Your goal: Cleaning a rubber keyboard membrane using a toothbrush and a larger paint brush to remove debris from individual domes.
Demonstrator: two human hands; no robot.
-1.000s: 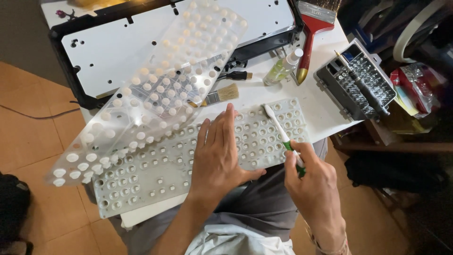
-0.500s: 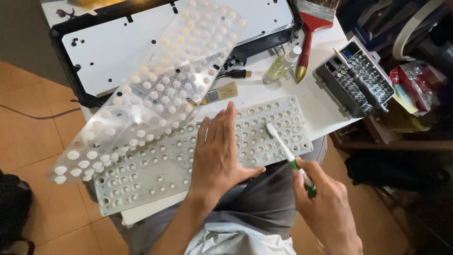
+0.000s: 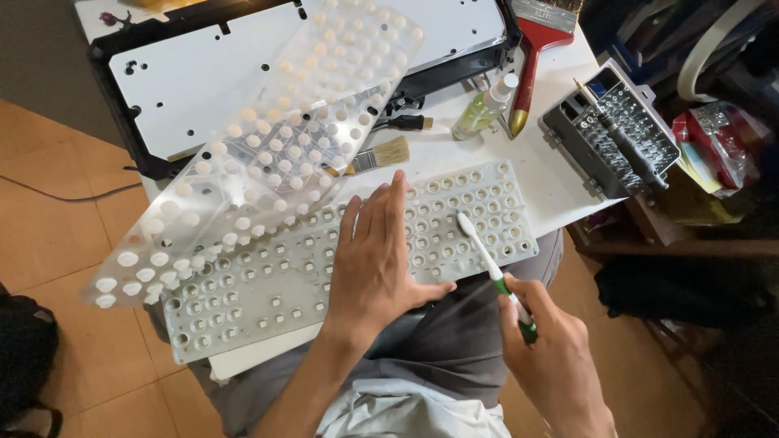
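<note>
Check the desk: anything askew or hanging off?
Yes. The translucent dome sheet lies diagonally, its lower-left corner hanging past the desk edge. The white key frame under the left hand also overhangs the edge toward the lap.

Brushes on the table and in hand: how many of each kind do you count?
White-and-green toothbrush, held in the right hand: 1
Small tan-bristled paintbrush: 1
Wide red-handled paintbrush: 1
Total: 3

two hands (image 3: 377, 268), two paintbrushes (image 3: 531, 49), one toothbrush (image 3: 487, 259), one bottle (image 3: 485, 107)
</note>
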